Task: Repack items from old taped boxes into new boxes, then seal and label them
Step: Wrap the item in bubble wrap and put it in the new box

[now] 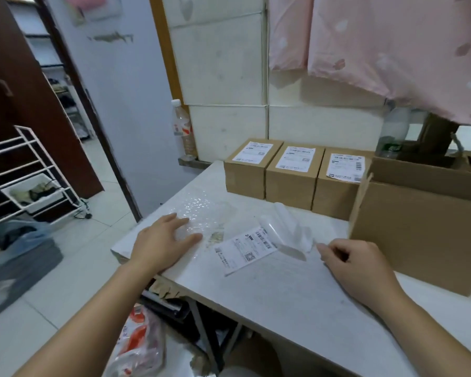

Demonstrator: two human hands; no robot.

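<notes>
Head view: the labelling step looks to be in hand. The left hand [161,242] rests on bubble wrap [199,210], fingers spread flat. The right hand [359,265] curls its fingers beside the backing strip [286,227] of the shipping label [244,250], which lies on the counter [283,289]; I cannot tell whether they pinch it. Three labelled boxes [292,175] stand behind. The next move likely calls for peeling the label off cleanly.
</notes>
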